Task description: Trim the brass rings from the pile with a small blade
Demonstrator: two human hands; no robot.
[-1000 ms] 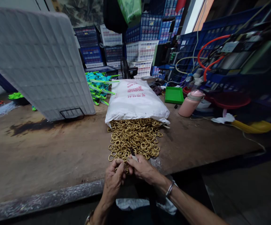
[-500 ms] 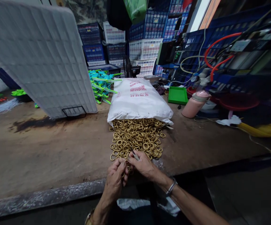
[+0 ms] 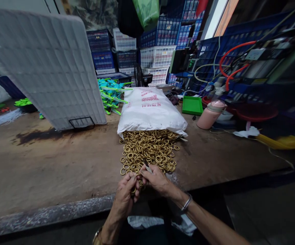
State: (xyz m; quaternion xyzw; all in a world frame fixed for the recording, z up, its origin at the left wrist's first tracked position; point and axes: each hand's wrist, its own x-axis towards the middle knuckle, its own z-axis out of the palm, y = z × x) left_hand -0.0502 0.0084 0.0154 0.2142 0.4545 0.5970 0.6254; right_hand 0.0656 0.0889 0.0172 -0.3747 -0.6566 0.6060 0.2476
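Note:
At the near edge of the table, my left hand [image 3: 125, 191] is closed around a few gold-coloured rings [image 3: 133, 191]. My right hand [image 3: 159, 181] meets it at the fingertips, and a ring seems pinched between the two. A slim knife-like tool [image 3: 148, 168] with a dark tip and grey body is held in my right hand, pointing up and away. Just beyond my fingers lies a heap of gold-coloured rings [image 3: 147, 149]. It spills from the open mouth of a white sack [image 3: 152, 110] with red print. My fingers partly hide the held rings.
A large white ribbed panel [image 3: 52, 68] stands at the left on a wire stand. Green and blue plastic pieces [image 3: 111, 93] lie behind it. To the right are a green tray [image 3: 192, 105], a pink bottle [image 3: 211, 114] and a machine with orange hoses [image 3: 224, 59]. Stacked crates [image 3: 154, 56] fill the back.
Both hands stay at the same spot, with only small finger movements. The tool in my right hand has shifted slightly. The whole view has tilted a little.

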